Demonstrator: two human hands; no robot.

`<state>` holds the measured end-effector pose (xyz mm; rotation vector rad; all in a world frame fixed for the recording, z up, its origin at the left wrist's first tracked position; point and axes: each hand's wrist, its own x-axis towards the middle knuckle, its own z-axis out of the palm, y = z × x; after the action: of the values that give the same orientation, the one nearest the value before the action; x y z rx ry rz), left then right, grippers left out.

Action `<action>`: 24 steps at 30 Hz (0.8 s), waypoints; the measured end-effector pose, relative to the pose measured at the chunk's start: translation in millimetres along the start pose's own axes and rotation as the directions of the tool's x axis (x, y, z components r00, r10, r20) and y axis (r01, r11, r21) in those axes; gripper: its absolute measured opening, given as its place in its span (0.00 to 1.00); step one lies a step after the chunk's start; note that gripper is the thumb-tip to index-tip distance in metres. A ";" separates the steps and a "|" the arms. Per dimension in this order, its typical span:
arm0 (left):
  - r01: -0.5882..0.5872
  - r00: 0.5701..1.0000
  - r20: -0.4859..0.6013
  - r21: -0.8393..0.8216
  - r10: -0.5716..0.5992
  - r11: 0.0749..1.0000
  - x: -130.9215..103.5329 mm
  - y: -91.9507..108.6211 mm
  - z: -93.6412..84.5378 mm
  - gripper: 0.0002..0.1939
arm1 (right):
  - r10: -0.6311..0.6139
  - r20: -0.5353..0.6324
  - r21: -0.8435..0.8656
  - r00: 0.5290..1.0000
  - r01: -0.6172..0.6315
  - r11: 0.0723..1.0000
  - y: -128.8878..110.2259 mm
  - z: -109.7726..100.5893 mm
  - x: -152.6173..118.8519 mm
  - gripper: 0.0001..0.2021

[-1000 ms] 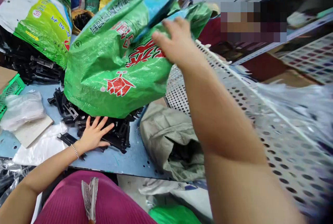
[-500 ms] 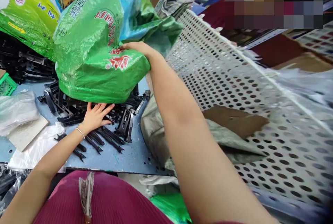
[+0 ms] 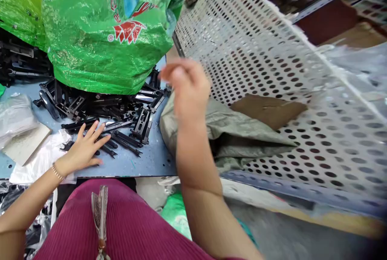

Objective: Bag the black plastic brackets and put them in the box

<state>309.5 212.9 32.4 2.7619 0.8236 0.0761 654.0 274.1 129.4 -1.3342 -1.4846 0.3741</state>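
My left hand [image 3: 83,149] has its fingers spread, over the near edge of a pile of long black plastic or metal parts [image 3: 99,105] on the blue table. Its fingertips are by several slim forked black pieces [image 3: 128,143]. A green woven sack [image 3: 87,46] with red print stands behind and over the pile, its lower edge above the parts. To the right of the sack, apart from it, is my right hand [image 3: 192,90]. Motion blurs its curled fingers, and nothing can be made out in them.
A white perforated panel [image 3: 256,66] slants along the right side, with a grey-green sack [image 3: 229,127] against it. Clear plastic bags [image 3: 18,115] and a pale board [image 3: 27,143] lie at left. Another green-yellow sack [image 3: 22,14] stands behind more black parts.
My right hand has come off the green sack and moved down to its right. My left hand has drawn back toward me from the sack's lower edge. The view has tilted downward.
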 end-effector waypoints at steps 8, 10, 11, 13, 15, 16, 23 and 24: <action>0.044 0.997 0.051 0.131 -0.051 0.990 4.9 -19.2 39.4 0.47 | 0.299 0.445 -0.626 0.844 0.055 0.778 19.0 82.0 -211.7 0.25; 0.054 0.998 0.013 0.117 -0.056 0.992 22.5 -31.5 37.2 0.45 | 0.303 0.364 -0.700 0.881 0.044 0.713 39.2 86.9 -204.7 0.25; 0.062 0.998 -0.001 0.104 -0.062 0.993 29.2 -37.3 35.9 0.44 | 0.296 0.339 -0.716 0.893 0.041 0.697 48.1 86.9 -197.0 0.24; 0.069 0.998 -0.022 0.078 -0.067 0.995 38.2 -48.1 33.7 0.42 | 0.277 0.324 -0.727 0.905 0.050 0.685 62.7 85.2 -179.2 0.24; 0.060 0.998 -0.039 0.072 -0.058 0.996 42.6 -58.2 32.8 0.40 | 0.252 0.347 -0.721 0.903 0.085 0.687 74.0 85.0 -162.6 0.23; 0.052 0.998 -0.046 0.080 -0.048 0.995 43.8 -63.1 32.5 0.39 | 0.240 0.367 -0.714 0.899 0.106 0.692 78.5 86.0 -155.2 0.22; 0.126 0.991 -0.053 0.145 -0.120 0.981 40.5 -74.7 28.9 0.41 | 0.272 0.488 -0.694 0.830 0.180 0.697 69.3 91.5 -124.1 0.22; 0.145 0.989 -0.054 0.146 -0.139 0.979 36.2 -71.5 28.4 0.41 | 0.299 0.482 -0.709 0.824 0.165 0.686 61.4 88.2 -125.4 0.22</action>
<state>305.3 283.8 -14.4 2.8384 1.0770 0.0494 590.7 221.3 -13.7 -2.0454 -2.2412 0.2307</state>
